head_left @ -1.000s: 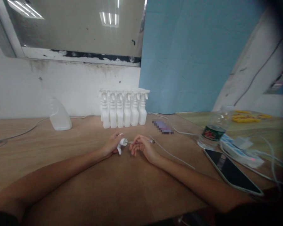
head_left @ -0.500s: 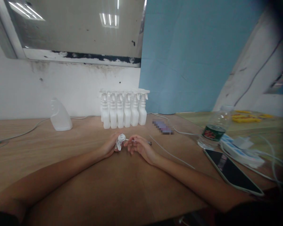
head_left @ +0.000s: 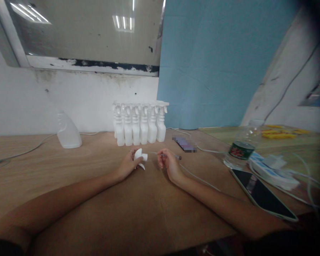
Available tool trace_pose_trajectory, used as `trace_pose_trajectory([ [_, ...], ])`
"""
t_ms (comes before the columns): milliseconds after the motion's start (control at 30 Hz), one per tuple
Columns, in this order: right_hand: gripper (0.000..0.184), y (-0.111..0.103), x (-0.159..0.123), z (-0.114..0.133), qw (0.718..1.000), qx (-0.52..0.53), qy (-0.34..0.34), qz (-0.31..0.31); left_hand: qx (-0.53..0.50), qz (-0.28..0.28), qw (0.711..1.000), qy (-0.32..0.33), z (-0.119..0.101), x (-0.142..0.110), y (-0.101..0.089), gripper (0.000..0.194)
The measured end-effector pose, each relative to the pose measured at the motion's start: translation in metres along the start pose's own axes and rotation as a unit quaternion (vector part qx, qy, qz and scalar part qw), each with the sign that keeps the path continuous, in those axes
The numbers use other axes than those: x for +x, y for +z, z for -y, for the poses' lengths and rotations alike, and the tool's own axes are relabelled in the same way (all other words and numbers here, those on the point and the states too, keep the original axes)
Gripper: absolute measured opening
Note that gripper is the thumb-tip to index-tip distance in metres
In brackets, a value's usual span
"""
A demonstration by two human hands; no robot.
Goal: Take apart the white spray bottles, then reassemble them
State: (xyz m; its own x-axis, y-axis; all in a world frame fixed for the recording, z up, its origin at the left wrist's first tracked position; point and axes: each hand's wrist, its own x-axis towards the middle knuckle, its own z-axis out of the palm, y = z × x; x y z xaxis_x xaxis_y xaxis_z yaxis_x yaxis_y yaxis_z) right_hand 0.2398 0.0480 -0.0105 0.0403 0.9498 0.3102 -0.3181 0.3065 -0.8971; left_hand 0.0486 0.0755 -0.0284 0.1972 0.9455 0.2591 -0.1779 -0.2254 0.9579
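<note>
My left hand (head_left: 129, 164) rests on the wooden table (head_left: 96, 199) with its fingers closed on a small white spray-trigger head (head_left: 140, 157). A short way to the right, my right hand (head_left: 168, 163) pinches a thin clear dip tube (head_left: 160, 154) that points left toward the trigger head. A gap separates the tube's tip from the head. Behind both hands stands a tight group of several white spray bottles (head_left: 140, 122) against the wall.
A single white bottle body (head_left: 67, 131) stands at the back left. On the right lie a phone (head_left: 262, 193), a clear drink bottle (head_left: 242, 147), a white power strip (head_left: 272, 172) and white cables (head_left: 197, 176). A blue panel (head_left: 216, 60) rises behind.
The hands have drawn apart: my right hand moved right with the tube, away from the trigger head, which my left hand has turned and lifted slightly.
</note>
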Motion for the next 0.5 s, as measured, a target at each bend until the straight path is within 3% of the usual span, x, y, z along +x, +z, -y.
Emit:
trace_pose_trajectory([
  [267,0.020,-0.003,0.000,-0.003,0.998,-0.054,0.013,-0.008,0.122,-0.002,0.990,0.072,-0.011,-0.007,-0.002,0.043],
  [400,0.020,-0.005,0.000,-0.003,0.994,-0.109,0.009,-0.004,0.163,-0.016,0.985,0.062,-0.004,-0.001,-0.007,0.042],
  [500,0.023,-0.003,0.000,-0.001,0.985,-0.171,0.004,0.035,0.191,-0.033,0.980,0.045,0.004,0.005,-0.010,0.038],
])
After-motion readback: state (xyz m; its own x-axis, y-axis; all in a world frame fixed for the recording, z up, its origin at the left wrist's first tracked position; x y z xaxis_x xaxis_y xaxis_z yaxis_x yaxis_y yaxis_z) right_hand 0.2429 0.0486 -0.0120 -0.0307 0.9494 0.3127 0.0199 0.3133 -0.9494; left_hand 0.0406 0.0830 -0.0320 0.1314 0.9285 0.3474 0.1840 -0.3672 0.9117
